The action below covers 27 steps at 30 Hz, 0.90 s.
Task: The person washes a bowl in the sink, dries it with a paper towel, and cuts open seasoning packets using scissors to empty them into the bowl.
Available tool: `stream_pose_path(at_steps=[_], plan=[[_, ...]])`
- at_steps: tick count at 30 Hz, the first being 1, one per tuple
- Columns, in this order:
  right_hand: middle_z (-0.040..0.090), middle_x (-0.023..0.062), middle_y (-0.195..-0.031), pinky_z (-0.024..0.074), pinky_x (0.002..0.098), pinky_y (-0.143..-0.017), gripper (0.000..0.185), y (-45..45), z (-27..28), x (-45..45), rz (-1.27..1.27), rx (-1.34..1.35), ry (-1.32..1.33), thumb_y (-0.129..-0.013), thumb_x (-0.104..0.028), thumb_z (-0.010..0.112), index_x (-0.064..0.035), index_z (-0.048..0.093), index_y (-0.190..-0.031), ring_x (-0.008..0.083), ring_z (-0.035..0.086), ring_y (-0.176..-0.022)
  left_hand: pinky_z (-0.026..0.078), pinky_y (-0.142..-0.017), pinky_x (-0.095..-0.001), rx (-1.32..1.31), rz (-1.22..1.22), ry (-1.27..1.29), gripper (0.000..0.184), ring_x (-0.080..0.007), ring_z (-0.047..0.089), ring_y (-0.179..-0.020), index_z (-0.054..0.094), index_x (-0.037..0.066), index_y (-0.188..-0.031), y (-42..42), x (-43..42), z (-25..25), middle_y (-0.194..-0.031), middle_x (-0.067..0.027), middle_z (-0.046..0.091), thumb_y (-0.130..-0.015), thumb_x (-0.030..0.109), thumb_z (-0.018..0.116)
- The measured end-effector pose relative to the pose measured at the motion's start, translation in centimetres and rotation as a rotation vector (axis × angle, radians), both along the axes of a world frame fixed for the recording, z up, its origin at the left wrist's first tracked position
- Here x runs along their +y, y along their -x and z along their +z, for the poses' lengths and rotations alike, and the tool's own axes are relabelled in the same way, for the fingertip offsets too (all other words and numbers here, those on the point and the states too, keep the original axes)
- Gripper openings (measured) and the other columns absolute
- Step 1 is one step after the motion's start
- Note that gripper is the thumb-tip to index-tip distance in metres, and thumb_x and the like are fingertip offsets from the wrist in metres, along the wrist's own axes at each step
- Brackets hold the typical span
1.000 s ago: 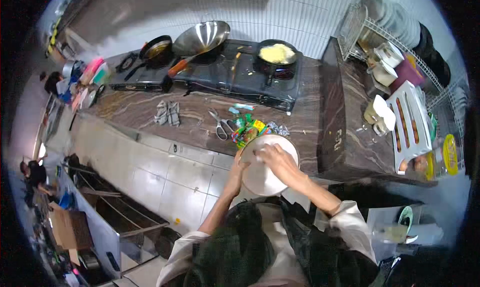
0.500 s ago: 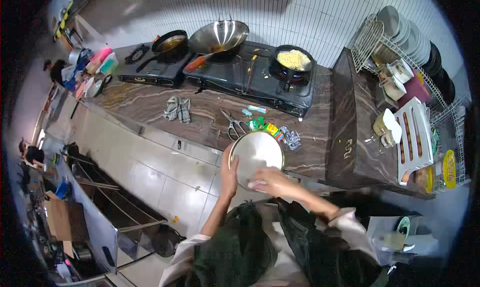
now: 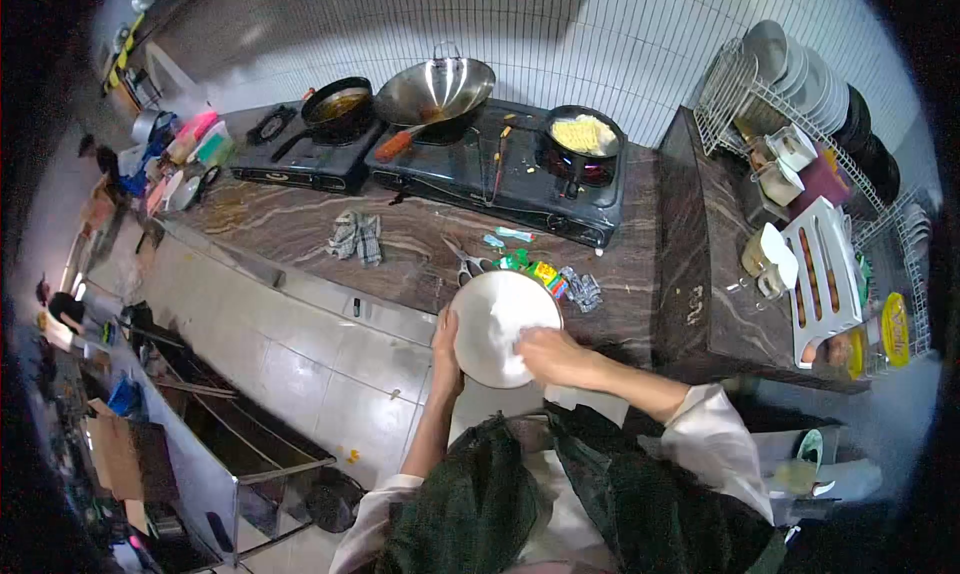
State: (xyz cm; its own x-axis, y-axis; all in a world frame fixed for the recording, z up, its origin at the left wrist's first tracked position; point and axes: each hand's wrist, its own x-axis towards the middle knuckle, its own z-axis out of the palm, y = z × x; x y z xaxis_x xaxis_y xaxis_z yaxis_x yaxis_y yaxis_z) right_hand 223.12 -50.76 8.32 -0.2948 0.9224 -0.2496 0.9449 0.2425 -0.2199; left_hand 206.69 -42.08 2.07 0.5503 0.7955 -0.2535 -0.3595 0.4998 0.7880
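A round white bowl [image 3: 480,359] with a thin dark rim is held over the counter's front edge, its inside facing me. My left hand [image 3: 447,352] grips its left rim, thumb on the near side and fingers behind. Inside the bowl, at the right, my right hand [image 3: 555,358] is closed and pressed to the surface. A soft white wad, tissue-like, shows at its fingertips but blends into the white bowl. Just beyond the bowl lie scissors [image 3: 467,261], partly covered by it, green and yellow packets [image 3: 543,273] and a crumpled silver wrapper [image 3: 582,289].
On the black stoves stand a pan with yellow food [image 3: 582,136], a wok [image 3: 440,89] and a dark pan [image 3: 337,104]. A checked cloth [image 3: 355,238] lies on the counter. At right are a dish rack [image 3: 735,89] and a white slotted holder [image 3: 825,274]. People are at far left.
The bowl has moved slightly left and down with my left hand. My right hand has shifted a little right and up inside it, its fingers more curled.
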Motion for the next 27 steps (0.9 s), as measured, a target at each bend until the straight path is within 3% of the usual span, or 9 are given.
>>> stream_pose_path(at_steps=[1,3,7,10,15,18,23,25,27], plan=[[0.058,0.0156,-0.091,0.0463,0.0338,-0.079,0.031,0.8,-0.3,0.2,-0.006,-0.004,0.002,-0.067,-0.018,0.067,-0.0003,0.061,-0.093,0.0272,0.057,-0.088,0.028,-0.099,-0.0312,0.080,0.045,-0.032,0.054,-0.0196,0.038,-0.117,0.038,0.004,-0.128,-0.5,-0.3,-0.2,-0.126,-0.0094,0.043,-0.089,0.041,0.046],[0.055,0.0171,-0.098,0.0472,0.0346,-0.076,0.034,2.9,-1.4,1.3,-0.352,0.893,-0.002,-0.071,-0.013,0.065,-0.0002,0.056,-0.101,0.0279,0.058,-0.084,0.034,-0.095,-0.0326,0.242,0.132,-0.099,0.056,-0.0177,0.043,-0.112,0.037,0.005,-0.128,-1.3,-0.6,-0.7,-0.122,-0.0069,0.046,-0.089,0.044,0.045],[0.051,0.0170,-0.105,0.0452,0.0342,-0.078,0.040,4.7,-3.7,3.7,-0.845,1.396,-0.048,-0.072,-0.010,0.063,0.0015,0.049,-0.108,0.0269,0.056,-0.090,0.033,-0.096,-0.0327,0.111,-0.005,-0.176,0.058,-0.0180,0.042,-0.114,0.037,0.005,-0.130,-2.0,1.0,-3.1,-0.124,-0.0074,0.044,-0.089,0.046,0.045],[0.049,0.0155,-0.105,0.0436,0.0336,-0.079,0.038,4.0,-7.1,4.9,-0.757,1.148,-0.748,-0.072,-0.005,0.059,0.0006,0.047,-0.108,0.0273,0.053,-0.094,0.032,-0.096,-0.0316,0.243,-0.018,-0.325,0.058,-0.0181,0.041,-0.114,0.036,0.006,-0.131,-2.9,0.0,-0.1,-0.124,-0.0070,0.044,-0.090,0.046,0.044],[0.049,0.0143,-0.099,0.0423,0.0327,-0.078,0.035,2.0,-2.1,1.7,-0.564,0.948,-0.413,-0.069,-0.002,0.059,-0.0025,0.050,-0.102,0.0269,0.049,-0.091,0.031,-0.094,-0.0284,0.264,-0.059,-0.166,0.052,-0.0160,0.043,-0.107,0.041,0.004,-0.125,-3.1,-1.0,3.7,-0.114,-0.0065,0.048,-0.091,0.044,0.042],[0.049,0.0156,-0.098,0.0431,0.0343,-0.075,0.027,1.0,-0.7,0.5,-0.068,0.357,-0.733,-0.067,-0.004,0.060,-0.0026,0.055,-0.093,0.0270,0.050,-0.090,0.031,-0.094,-0.0287,0.136,-0.092,-0.118,0.051,-0.0162,0.043,-0.107,0.040,0.005,-0.125,-3.4,-1.1,2.4,-0.115,-0.0063,0.048,-0.092,0.043,0.041],[0.053,0.0167,-0.094,0.0437,0.0355,-0.075,0.018,-2.3,-1.3,1.7,0.031,0.082,-0.854,-0.067,-0.008,0.060,-0.0006,0.058,-0.084,0.0271,0.053,-0.088,0.030,-0.098,-0.0339,0.128,-0.143,-0.231,0.062,-0.0202,0.039,-0.118,0.033,0.007,-0.133,-3.8,-1.3,2.7,-0.127,-0.0092,0.042,-0.088,0.047,0.047],[0.057,0.0159,-0.095,0.0438,0.0368,-0.077,0.019,-3.1,0.3,0.6,-0.357,-0.115,-0.699,-0.068,-0.008,0.056,-0.0004,0.058,-0.086,0.0286,0.056,-0.086,0.030,-0.099,-0.0339,0.098,-0.130,-0.163,0.062,-0.0205,0.039,-0.119,0.032,0.006,-0.133,-3.9,-1.3,2.7,-0.128,-0.0097,0.041,-0.088,0.046,0.047],[0.058,0.0157,-0.092,0.0436,0.0375,-0.076,0.017,-3.6,0.7,-1.3,-0.337,-0.132,-0.440,-0.068,-0.007,0.055,-0.0004,0.057,-0.084,0.0293,0.056,-0.087,0.029,-0.100,-0.0341,0.041,-0.112,-0.037,0.063,-0.0209,0.038,-0.120,0.031,0.005,-0.133,-4.2,-1.2,2.7,-0.130,-0.0106,0.039,-0.088,0.045,0.048]])
